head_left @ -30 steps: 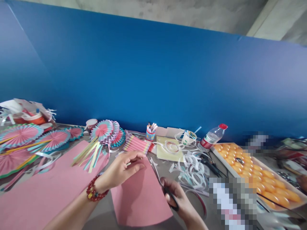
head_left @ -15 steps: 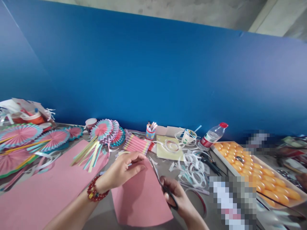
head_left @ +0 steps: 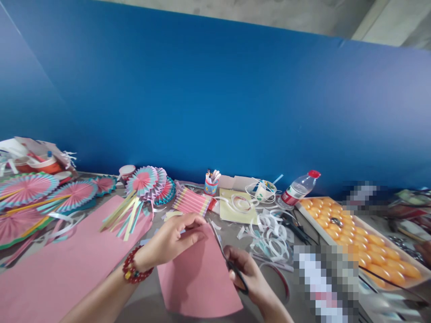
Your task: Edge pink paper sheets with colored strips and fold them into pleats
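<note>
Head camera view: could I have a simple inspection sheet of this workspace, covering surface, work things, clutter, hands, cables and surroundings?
Surface: grey tabletop, crowded.
Work things: pink sheet, with scissors along its right edge.
Clutter: curled white strips, paper fans, red-capped bottle, orange tray.
Hands: left hand holds the pink sheet's far end; right hand holds the scissors.
Cables: dark cord crosses the tray's near end.
Surroundings: blue panel behind; some areas pixelated.

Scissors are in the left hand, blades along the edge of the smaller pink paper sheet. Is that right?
Not quite: the head view shows the scissors in the right hand. Their blades do lie along the smaller pink paper sheet's edge.
</note>
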A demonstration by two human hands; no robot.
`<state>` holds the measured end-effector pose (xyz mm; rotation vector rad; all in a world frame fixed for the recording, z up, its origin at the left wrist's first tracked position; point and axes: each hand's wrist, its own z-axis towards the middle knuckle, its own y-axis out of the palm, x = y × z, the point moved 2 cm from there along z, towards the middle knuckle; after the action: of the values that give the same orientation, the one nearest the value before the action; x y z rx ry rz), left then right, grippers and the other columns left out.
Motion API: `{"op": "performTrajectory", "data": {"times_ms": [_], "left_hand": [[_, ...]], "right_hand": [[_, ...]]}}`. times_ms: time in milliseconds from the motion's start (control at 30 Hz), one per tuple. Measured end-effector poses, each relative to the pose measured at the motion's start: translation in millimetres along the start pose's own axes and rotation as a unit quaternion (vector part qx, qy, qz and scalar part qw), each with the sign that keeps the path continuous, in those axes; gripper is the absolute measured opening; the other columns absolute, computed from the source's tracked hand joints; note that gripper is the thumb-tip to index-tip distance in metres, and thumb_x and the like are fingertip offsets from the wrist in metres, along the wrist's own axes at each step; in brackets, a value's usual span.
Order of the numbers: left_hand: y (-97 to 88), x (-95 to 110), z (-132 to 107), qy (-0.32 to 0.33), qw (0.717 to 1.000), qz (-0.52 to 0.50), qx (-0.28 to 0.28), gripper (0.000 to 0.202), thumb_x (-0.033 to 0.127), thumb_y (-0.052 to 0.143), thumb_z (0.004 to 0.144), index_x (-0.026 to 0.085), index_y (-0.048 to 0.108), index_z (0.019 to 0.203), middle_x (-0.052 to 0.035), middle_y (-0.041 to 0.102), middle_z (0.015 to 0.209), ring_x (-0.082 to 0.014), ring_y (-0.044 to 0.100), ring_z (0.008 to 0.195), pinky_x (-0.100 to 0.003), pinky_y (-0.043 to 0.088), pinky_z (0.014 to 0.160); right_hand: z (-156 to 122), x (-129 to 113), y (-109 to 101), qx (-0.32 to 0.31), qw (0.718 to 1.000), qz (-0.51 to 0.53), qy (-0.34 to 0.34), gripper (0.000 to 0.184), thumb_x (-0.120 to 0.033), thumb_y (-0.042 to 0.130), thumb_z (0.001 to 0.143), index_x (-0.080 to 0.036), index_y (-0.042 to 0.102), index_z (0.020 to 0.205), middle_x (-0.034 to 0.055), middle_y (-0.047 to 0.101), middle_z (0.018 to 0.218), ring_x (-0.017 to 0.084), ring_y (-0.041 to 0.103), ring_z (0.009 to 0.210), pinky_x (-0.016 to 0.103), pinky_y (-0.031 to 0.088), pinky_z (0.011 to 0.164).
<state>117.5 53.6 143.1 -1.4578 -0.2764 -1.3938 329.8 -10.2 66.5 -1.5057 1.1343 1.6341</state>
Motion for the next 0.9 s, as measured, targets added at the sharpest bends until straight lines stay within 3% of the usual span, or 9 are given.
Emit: {"op": "performTrajectory", "data": {"times_ms": [900], "left_hand": [[0.4,1.7,-0.9,0.002,1.0,-0.012,0.002,0.014,0.028,0.055,0.092,0.022,0.061,0.104,-0.0017,0.067,0.098,-0.0157,0.06,0.091,-0.024,0.046,0.08]], "right_hand": [[0.4,1.6,0.8,0.018,1.0,-0.019,0.009,0.065,-0.077,0.068,0.064,-0.02,0.041,0.078,-0.0056,0.033,0.063,0.007,0.024,0.057,0.02,0.018,0.05]]}}
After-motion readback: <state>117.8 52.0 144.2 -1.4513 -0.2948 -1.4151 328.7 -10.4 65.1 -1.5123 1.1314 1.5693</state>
